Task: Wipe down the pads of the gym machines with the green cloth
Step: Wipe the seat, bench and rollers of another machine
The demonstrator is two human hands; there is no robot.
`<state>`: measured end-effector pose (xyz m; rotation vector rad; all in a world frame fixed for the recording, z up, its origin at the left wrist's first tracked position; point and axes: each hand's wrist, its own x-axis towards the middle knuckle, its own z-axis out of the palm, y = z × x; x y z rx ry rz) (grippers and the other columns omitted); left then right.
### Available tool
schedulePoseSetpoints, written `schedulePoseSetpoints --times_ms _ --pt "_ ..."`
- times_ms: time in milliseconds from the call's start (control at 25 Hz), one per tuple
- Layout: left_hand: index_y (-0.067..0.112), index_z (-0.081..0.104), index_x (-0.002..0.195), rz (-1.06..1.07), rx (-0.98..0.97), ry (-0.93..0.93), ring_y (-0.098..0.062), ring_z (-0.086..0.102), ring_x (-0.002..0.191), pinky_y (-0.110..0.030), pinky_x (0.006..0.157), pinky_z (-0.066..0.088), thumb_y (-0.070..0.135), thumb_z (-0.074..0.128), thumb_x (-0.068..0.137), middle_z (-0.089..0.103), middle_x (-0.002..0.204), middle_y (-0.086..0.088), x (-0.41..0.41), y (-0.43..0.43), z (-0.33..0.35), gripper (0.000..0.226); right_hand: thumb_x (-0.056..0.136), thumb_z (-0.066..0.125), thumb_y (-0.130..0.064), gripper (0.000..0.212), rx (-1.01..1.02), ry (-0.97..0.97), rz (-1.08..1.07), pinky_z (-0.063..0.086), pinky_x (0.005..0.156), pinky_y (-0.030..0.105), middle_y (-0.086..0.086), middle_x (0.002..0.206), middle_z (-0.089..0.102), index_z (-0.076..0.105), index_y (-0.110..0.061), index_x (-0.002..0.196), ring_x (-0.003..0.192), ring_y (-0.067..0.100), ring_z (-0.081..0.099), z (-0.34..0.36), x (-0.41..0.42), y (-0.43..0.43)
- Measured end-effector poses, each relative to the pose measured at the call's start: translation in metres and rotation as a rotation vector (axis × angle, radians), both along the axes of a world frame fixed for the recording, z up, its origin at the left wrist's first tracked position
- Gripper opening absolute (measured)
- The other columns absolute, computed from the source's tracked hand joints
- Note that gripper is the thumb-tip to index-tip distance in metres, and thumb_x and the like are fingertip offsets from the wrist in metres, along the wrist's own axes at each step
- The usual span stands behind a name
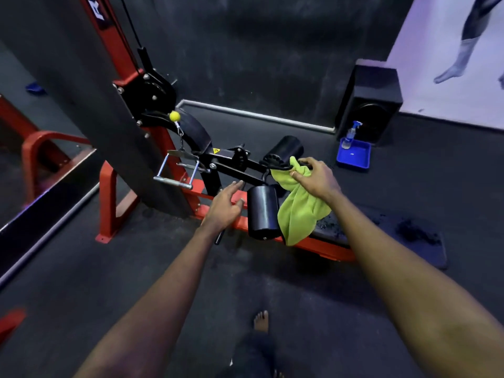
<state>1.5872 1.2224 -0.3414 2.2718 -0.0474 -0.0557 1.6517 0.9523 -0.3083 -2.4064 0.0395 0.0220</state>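
The right hand (316, 180) grips the green cloth (300, 205) by its upper end, fingers pinched around a bunch of it on top of the black bar of the machine; the rest of the cloth hangs loose below the hand, draped just beside the near roller pad (263, 211) and touching its right side. That pad is a black cylinder whose long axis runs roughly toward the camera and slightly down, its end cap facing the person. It lies between the two hands, below and to the left of the right hand and just right of the left hand (227, 203), whose fingers are spread and empty, reaching toward the pad's left side without clearly touching it. The left hand looks nearer to the pad, likely to steady it, while the cloth hand would need to drop and sweep leftward along the cylinder.

A second roller pad (286, 148) sits farther back on the same bar. The machine stands on a red frame (109, 203) over dark rubber flooring, in a dim gym with dark walls. Well apart, by a black speaker (369, 105), a spray bottle (350, 135) stands in a blue tray (354, 159).
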Motion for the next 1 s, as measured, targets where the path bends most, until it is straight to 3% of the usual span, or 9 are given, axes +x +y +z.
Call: schedulePoseSetpoints --times_ms 120,360,520,600,680,800,920,1000 --pt "0.011 0.049 0.147 0.069 -0.034 0.046 -0.017 0.039 0.144 -0.019 0.116 0.024 0.003 0.058 0.092 0.046 0.153 -0.009 0.047 0.001 -0.022 0.057 0.091 0.072 -0.048 0.056 -0.052 0.039 0.083 0.042 0.098 0.029 0.005 0.138 0.056 0.057 -0.026 0.14 0.124 0.019 0.057 -0.024 0.049 0.009" --pt "0.012 0.05 0.146 0.182 -0.097 0.187 -0.027 0.051 0.134 -0.035 0.118 0.034 0.007 0.06 0.092 0.052 0.148 -0.01 0.091 -0.004 -0.08 0.055 0.089 0.07 -0.051 0.057 -0.19 0.126 0.283 0.049 0.104 0.041 0.0 0.141 0.052 0.054 -0.032 0.141 0.119 0.02 0.061 -0.075 0.124 0.017" --pt "0.016 0.051 0.145 0.277 -0.159 0.285 -0.019 0.048 0.138 -0.041 0.117 0.036 0.025 0.055 0.086 0.052 0.149 -0.007 0.113 -0.016 -0.131 0.061 0.091 0.071 -0.046 0.059 -0.278 0.166 0.502 0.049 0.104 0.039 -0.002 0.147 0.046 0.051 -0.03 0.144 0.124 0.02 0.058 -0.118 0.169 0.025" --pt "0.018 0.051 0.146 0.372 -0.161 0.316 -0.015 0.045 0.141 -0.037 0.119 0.033 0.03 0.053 0.084 0.051 0.15 -0.006 0.12 -0.028 -0.151 0.063 0.09 0.072 -0.044 0.061 -0.303 0.142 0.632 0.048 0.105 0.04 -0.001 0.147 0.044 0.049 -0.031 0.145 0.127 0.024 0.055 -0.143 0.189 0.032" --pt "0.015 0.05 0.147 0.468 -0.142 0.357 -0.016 0.041 0.143 -0.027 0.12 0.027 0.018 0.057 0.091 0.048 0.152 -0.006 0.122 -0.046 -0.159 0.057 0.091 0.07 -0.045 0.065 -0.337 0.125 0.77 0.048 0.105 0.046 -0.001 0.149 0.04 0.042 -0.033 0.149 0.126 0.03 0.052 -0.171 0.2 0.039" --pt "0.007 0.047 0.148 0.604 -0.189 0.451 -0.023 0.044 0.141 -0.031 0.119 0.03 0.01 0.058 0.093 0.049 0.15 -0.01 0.123 -0.075 -0.178 0.055 0.094 0.067 -0.041 0.066 -0.414 0.1 0.943 0.045 0.107 0.054 0.0 0.156 0.032 0.035 -0.035 0.152 0.131 0.034 0.045 -0.212 0.201 0.043" --pt "0.003 0.049 0.143 0.659 -0.194 0.65 -0.031 0.048 0.136 -0.04 0.114 0.037 0.032 0.053 0.088 0.054 0.143 -0.015 0.113 -0.095 -0.221 0.063 0.096 0.066 -0.035 0.062 -0.457 0.124 1.056 0.038 0.112 0.062 -0.002 0.163 0.024 0.038 -0.034 0.151 0.146 0.033 0.028 -0.247 0.192 0.038" --pt "0.0 0.043 0.145 0.684 -0.184 0.767 -0.036 0.046 0.136 -0.042 0.113 0.036 0.033 0.053 0.093 0.05 0.145 -0.021 0.101 -0.106 -0.244 0.062 0.095 0.064 -0.039 0.066 -0.478 0.131 1.123 0.032 0.116 0.065 -0.005 0.167 0.017 0.035 -0.035 0.154 0.154 0.033 0.013 -0.268 0.184 0.031"
